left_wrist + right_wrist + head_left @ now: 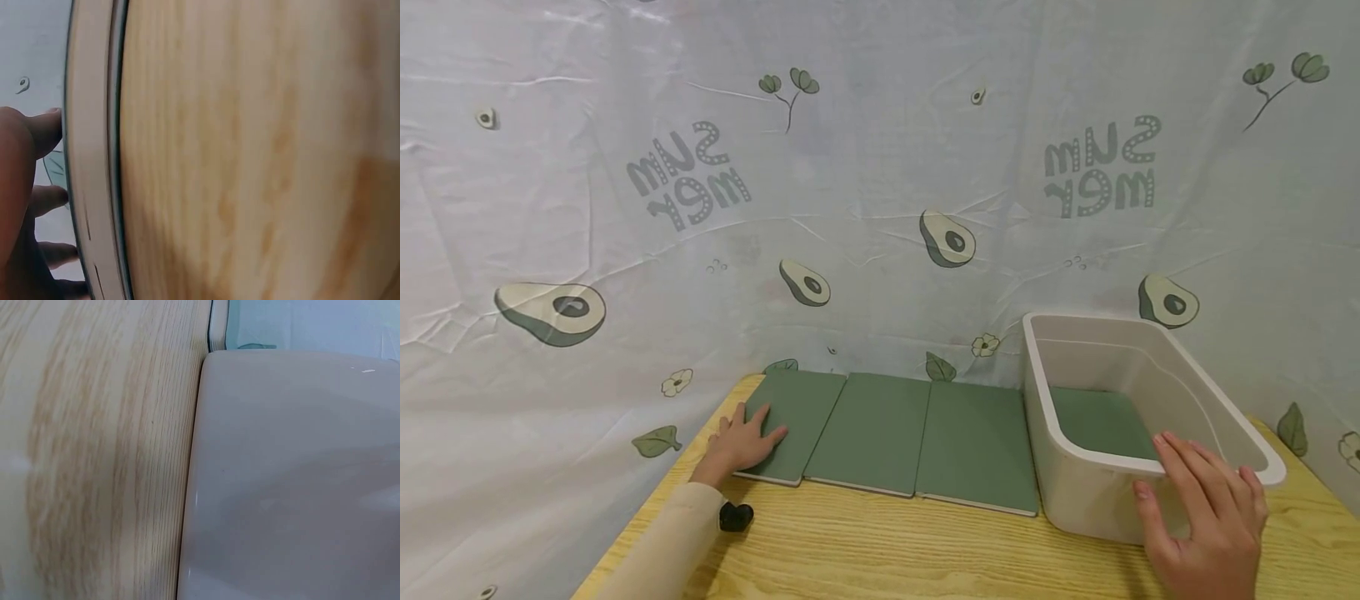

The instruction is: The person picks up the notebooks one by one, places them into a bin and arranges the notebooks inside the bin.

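Three green-covered notebooks lie side by side on the wooden table: a left notebook (pixel 808 408), a middle notebook (pixel 871 433) and a right notebook (pixel 976 446). My left hand (pixel 743 444) rests with spread fingers on the left notebook. In the left wrist view, pale page edges (pixel 90 156) show between its covers, with fingertips right at the top cover. Over at the right, my right hand (pixel 1210 517) is at the near rim of a beige plastic bin (pixel 1052 425), its fingers extended over the rim. Inside the bin, another green notebook (pixel 1101 421) lies flat.
A pale curtain (pixel 865 167) printed with avocados and leaves hangs behind the table (pixel 850 542). The bin's left wall stands right beside the right notebook. A black device (pixel 735 517) sits at my left wrist.
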Demonstrator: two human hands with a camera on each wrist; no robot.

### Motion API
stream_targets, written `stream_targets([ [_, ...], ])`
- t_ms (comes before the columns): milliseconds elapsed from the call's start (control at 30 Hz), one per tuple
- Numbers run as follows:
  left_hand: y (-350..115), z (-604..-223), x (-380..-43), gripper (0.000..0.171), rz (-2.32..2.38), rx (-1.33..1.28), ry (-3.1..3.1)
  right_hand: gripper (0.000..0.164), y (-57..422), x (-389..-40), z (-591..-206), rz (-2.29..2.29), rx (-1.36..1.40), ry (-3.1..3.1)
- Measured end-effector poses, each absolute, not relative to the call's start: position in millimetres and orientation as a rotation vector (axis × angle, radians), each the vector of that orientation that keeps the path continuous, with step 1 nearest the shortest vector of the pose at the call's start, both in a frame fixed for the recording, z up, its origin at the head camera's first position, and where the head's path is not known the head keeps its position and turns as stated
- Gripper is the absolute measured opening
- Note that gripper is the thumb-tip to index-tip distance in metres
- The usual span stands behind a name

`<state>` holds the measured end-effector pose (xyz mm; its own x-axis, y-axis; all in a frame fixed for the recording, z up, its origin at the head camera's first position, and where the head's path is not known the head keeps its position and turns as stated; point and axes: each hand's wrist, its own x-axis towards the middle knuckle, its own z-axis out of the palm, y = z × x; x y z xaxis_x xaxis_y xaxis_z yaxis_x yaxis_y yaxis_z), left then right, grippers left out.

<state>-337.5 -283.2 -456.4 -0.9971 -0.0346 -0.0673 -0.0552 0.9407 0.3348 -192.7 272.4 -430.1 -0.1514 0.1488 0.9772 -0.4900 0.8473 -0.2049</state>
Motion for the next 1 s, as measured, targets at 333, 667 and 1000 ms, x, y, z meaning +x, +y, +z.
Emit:
stream_targets([
  [333,-281.7,-454.3,-337.3,0.079,0.496,-0.092,3.085,0.056,270.1,-192.4,-428.0,0.579,0.293,-1.579],
  [667,-289.9,-445.5,-346.7,0.098,0.643,-0.227,3.075,0.056,270.6,-193.6,-428.6,0.574,0.293,-1.576],
  [1000,-315.8,-430.2,-349.8,0.094,0.817,-0.163,3.003,0.058,278.1,-194.4,-434.3,0.555,0.261,-1.678],
])
